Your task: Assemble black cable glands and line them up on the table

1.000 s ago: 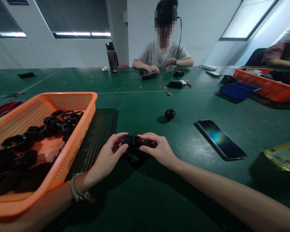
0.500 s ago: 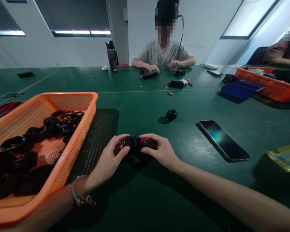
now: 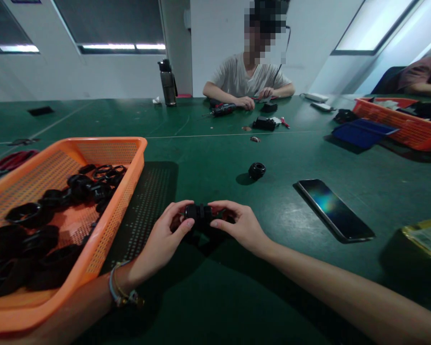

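Between my two hands is a black plastic cable gland (image 3: 201,213), lying sideways just above the green table. My left hand (image 3: 173,224) pinches its left end with thumb and fingers. Its right end is gripped by the thumb and fingertips of my right hand (image 3: 239,221). A wider ridged collar shows in the middle, between the fingertips. Farther forward, a round black fitting (image 3: 256,170) with a hole through it rests on the table, touched by neither hand.
An orange basket (image 3: 131,191) of black rings and fittings stands at left. To the right lie a phone (image 3: 335,209) and a yellow-edged container (image 3: 425,237). Across the table, a person (image 3: 249,79) sits behind a power drill (image 3: 223,109); a blue tray (image 3: 364,133) is at far right.
My hands keep the same hold on the cable gland. The view has shifted slightly, and the person opposite has leaned to the right and moved a hand.
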Motion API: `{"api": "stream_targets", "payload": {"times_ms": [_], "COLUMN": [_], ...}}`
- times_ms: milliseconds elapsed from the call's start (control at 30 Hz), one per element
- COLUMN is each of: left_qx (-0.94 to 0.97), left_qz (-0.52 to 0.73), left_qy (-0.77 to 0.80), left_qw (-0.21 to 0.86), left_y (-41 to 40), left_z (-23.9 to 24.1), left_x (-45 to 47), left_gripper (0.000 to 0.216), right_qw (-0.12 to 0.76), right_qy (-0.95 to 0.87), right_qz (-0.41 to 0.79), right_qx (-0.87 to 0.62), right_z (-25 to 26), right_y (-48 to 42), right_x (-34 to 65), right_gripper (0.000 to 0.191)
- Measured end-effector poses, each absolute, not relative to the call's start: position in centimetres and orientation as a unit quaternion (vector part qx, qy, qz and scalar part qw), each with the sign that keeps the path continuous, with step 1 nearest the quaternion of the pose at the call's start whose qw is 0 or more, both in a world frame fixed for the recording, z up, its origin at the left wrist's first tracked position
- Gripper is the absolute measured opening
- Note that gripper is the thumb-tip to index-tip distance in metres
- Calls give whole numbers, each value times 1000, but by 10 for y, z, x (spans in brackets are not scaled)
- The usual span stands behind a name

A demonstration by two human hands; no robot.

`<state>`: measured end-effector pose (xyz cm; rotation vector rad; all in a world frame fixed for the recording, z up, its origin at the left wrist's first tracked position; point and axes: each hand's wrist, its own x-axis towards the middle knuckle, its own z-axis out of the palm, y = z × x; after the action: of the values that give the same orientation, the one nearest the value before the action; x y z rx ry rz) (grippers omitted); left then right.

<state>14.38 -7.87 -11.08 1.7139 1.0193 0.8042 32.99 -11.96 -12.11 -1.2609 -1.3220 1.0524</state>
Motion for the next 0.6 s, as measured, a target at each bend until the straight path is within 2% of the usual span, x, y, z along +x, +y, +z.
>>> {"api": "stream_targets", "payload": {"times_ms": [600], "left_qx": [687], "left_qz": [326], "left_qy": [416], "left_qw": [499], "left_y": [-79], "left_z": [-108], "left_x": [145], "left_gripper": [39], "right_qw": [497], "right_qy": [-546], "right_qz": [443], "right_qx": [-508], "right_z": [-126], "right_y": [-119], "right_x": [331], "right_gripper": [31]}}
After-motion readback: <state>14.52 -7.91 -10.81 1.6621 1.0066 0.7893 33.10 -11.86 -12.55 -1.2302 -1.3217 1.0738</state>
